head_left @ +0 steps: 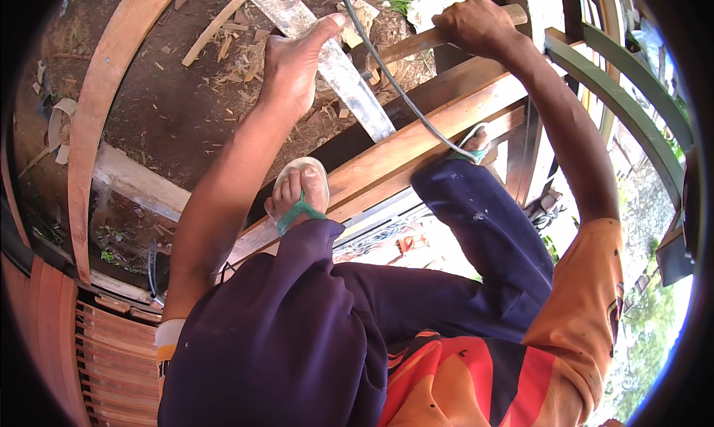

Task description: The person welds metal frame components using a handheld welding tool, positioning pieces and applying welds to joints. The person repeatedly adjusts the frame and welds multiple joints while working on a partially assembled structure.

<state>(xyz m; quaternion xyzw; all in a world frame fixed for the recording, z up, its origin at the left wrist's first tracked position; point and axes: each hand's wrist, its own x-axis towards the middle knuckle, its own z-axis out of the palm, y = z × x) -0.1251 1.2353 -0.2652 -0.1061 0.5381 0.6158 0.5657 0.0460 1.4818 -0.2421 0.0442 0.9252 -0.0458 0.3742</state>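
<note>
A long, flat, whitish worn bar (357, 92) slants from the top edge down to the wooden beams by my feet. My left hand (291, 74) grips its left edge, thumb laid along the top and fingers mostly hidden. My right hand (480, 27) is closed in a fist round a wooden handle (413, 46), which lies roughly level above the beams. A dark part shows at the handle's left end, too unclear to name. Between my hands a grey cable (394, 81) hangs down across the beam toward my right foot.
My sandalled feet (301, 196) rest on long wooden beams (431, 122). Wood chips and offcuts (230, 63) litter the dirt ground. A curved plank (97, 122) stands at left, above a slatted wooden panel (111, 360). Green curved bars (625, 92) rise at right.
</note>
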